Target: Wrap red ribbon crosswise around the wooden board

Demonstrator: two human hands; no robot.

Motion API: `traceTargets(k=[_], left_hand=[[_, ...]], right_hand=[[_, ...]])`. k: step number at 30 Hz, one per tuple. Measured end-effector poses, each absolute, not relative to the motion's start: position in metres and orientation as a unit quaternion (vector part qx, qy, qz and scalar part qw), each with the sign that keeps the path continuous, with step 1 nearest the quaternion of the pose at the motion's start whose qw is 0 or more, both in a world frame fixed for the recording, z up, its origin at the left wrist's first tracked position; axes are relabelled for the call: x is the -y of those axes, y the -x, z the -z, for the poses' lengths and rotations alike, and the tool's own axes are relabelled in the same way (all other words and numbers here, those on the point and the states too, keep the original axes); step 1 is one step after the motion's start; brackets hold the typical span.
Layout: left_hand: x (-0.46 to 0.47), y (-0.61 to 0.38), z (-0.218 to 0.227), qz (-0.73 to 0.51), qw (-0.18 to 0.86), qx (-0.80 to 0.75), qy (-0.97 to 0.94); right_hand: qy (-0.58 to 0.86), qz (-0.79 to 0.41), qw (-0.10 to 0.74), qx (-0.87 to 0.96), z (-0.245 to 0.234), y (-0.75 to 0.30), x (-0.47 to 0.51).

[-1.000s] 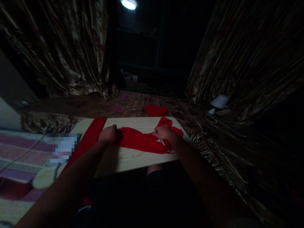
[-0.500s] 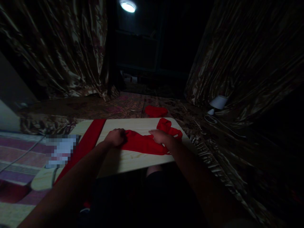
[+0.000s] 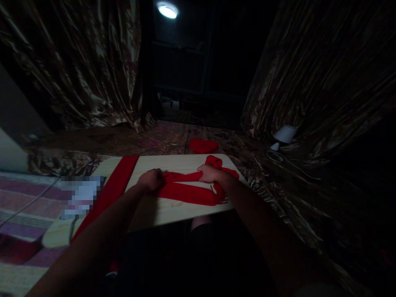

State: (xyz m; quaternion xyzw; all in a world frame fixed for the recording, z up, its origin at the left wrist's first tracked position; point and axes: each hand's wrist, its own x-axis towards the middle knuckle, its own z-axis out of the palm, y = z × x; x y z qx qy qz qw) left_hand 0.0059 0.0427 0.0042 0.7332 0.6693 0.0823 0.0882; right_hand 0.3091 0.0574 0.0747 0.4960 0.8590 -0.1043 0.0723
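Observation:
A long red scarf (image 3: 187, 192) with what looks like fringe at its right end lies folded on a pale wooden tabletop (image 3: 173, 162). My left hand (image 3: 150, 180) is closed around the fold at its left end. My right hand (image 3: 209, 173) grips the upper layer, which stretches as a narrow bunched band between both hands. The lower layer rests flat on the wood nearer to me. More of the red fabric is heaped in loops beyond and beside my right hand, partly hidden by my wrist.
Across the tabletop's left side runs a wide red cloth strip (image 3: 119, 177), beside a blurred-out pale item (image 3: 82, 198). A rounded red fabric item (image 3: 203, 145) lies past the far edge. To the right stands a small white lamp (image 3: 284, 134) with its cord. Patterned curtains (image 3: 102, 66) hang behind.
My right hand has moved slightly away from me and gathered the scarf's upper layer into a narrow band. A gap now shows between the two layers. My left hand has barely moved.

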Motion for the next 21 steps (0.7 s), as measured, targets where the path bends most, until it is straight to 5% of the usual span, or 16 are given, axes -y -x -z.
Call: traceTargets(k=[12,17,21], left_hand=[[-0.042,0.011,-0.025,-0.304,0.083,-0.774,-0.55],[-0.04,0.016,-0.029,-0.304,0.088,-0.777,-0.544],[-0.037,0.015,-0.028,-0.307,0.076,-0.767,-0.558]], right_hand=[[-0.422,-0.01,0.111,-0.9,-0.092,-0.324,-0.042],[-0.463,0.096,0.163,-0.866,-0.079,-0.317,-0.034],[-0.492,0.109,0.025,-0.863,-0.068,-0.304,-0.04]])
